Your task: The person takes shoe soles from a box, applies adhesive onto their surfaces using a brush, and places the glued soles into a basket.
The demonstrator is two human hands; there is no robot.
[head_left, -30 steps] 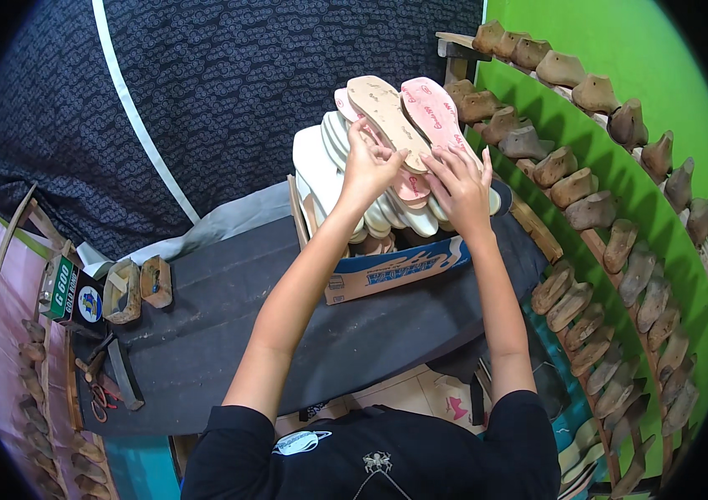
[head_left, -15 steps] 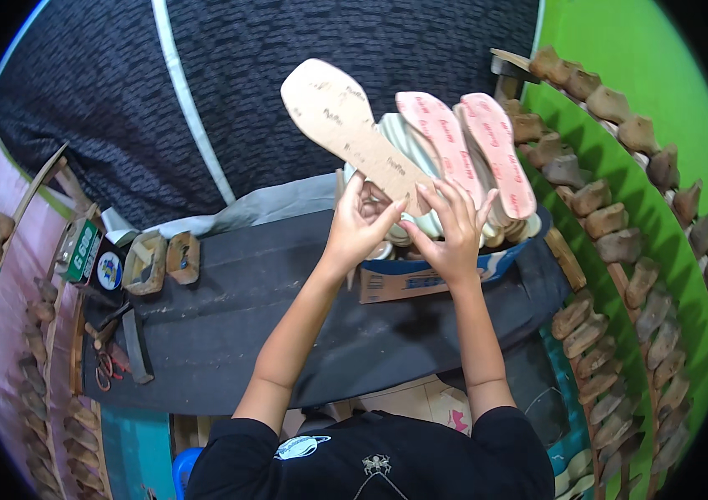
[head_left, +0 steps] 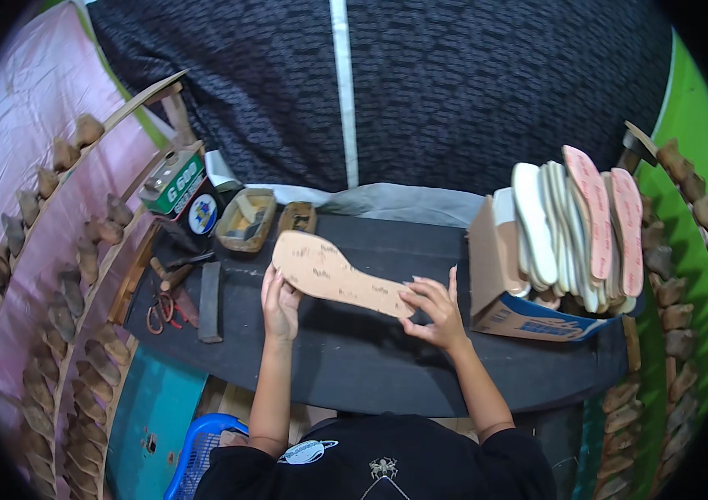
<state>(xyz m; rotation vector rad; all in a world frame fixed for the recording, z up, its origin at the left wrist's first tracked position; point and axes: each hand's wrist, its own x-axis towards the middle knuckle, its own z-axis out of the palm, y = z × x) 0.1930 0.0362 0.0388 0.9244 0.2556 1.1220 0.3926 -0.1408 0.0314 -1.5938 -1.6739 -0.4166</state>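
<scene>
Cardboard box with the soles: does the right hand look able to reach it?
Probably yes: the right hand is near the box, nothing visible between them, but that hand holds the tan sole.

The person wears a plain black shirt [head_left: 437, 467] with short sleeves. On its front sits a silvery, spider-shaped ornament [head_left: 383, 467], with many thin legs spread from a small body. Directly below the ornament, two fine pale lines [head_left: 370, 489] run apart in an upside-down V. Left of the ornament and slightly higher is a white oval emblem [head_left: 308, 452] with small blue markings. The black sleeves lie on either side of the ornament, the left one [head_left: 233, 467] and the right one [head_left: 514, 454]; beyond their edges the forearms are bare.
</scene>
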